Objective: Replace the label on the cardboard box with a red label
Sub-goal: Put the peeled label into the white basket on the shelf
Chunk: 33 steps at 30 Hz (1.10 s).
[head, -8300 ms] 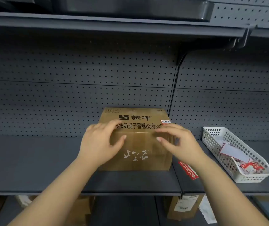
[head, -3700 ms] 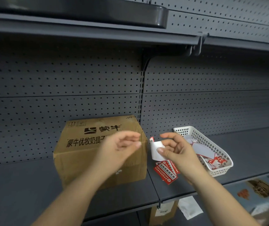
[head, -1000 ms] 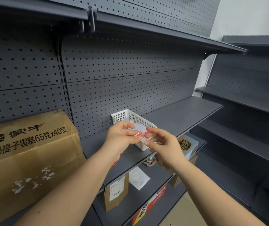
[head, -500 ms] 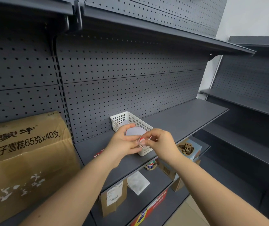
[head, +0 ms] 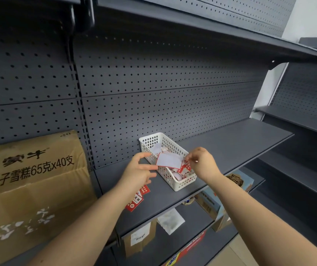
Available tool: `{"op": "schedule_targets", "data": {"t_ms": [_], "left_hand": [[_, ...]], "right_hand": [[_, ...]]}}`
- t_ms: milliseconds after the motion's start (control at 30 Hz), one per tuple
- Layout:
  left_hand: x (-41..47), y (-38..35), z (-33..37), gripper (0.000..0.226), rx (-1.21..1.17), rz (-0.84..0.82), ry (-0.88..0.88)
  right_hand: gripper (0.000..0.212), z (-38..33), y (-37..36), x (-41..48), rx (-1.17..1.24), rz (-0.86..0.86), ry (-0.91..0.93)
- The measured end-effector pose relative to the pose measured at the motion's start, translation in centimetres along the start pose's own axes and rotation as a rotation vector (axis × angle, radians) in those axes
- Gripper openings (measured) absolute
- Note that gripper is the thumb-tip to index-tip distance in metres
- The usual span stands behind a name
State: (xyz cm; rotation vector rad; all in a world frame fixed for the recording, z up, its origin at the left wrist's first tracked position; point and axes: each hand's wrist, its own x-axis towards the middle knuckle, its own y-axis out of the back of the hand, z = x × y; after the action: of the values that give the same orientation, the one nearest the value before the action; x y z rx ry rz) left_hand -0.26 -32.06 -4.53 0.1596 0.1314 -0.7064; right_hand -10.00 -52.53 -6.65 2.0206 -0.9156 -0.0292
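Note:
The cardboard box (head: 29, 189) stands at the left on the grey shelf (head: 230, 143); white torn label scraps show on its front. A white basket (head: 185, 184) with paper and red label scraps sits to its right. My left hand (head: 137, 174) hovers beside the basket, fingers apart, its thumb tip at the corner of a red-edged white backing sheet (head: 168, 160) over the basket. My right hand (head: 202, 163) is above the basket's near end, fingertips pinched on a small red label (head: 185, 166).
Red labels (head: 137, 197) lie on the shelf under my left wrist. Perforated grey back panels and an upper shelf (head: 211, 29) close in the space. Lower shelves hold small cartons (head: 140, 239) and a paper sheet (head: 170, 220).
My hands, pressed together on the sheet half a second ago, have come apart. The left hand's fingers have spread, and the white sheet now sits over the basket.

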Motion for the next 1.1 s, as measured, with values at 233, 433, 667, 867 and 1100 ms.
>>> {"op": "schedule_targets", "data": {"t_ms": [233, 433, 667, 867, 1100], "left_hand": [[0.0, 1.3, -1.0, 0.058, 0.065, 0.024, -0.006], [0.1, 2.8, -2.3, 0.042, 0.128, 0.058, -0.020], [0.8, 3.6, -6.3, 0.057, 0.288, 0.027, 0.061], [2.2, 3.4, -8.9, 0.077, 0.945, 0.141, 0.074], [2.5, 3.1, -9.4, 0.079, 1.024, 0.194, 0.182]], "right_hand": [[0.030, 0.3, -0.5, 0.4, -0.001, -0.029, 0.004], [0.021, 0.1, -0.7, 1.5, 0.027, 0.049, -0.003], [0.028, -1.6, -1.4, 2.7, 0.121, 0.018, -0.010], [0.023, -3.3, -1.4, -0.7, 0.292, 0.077, 0.075], [0.022, -3.4, -1.1, -5.1, 0.455, 0.111, 0.061]]}}
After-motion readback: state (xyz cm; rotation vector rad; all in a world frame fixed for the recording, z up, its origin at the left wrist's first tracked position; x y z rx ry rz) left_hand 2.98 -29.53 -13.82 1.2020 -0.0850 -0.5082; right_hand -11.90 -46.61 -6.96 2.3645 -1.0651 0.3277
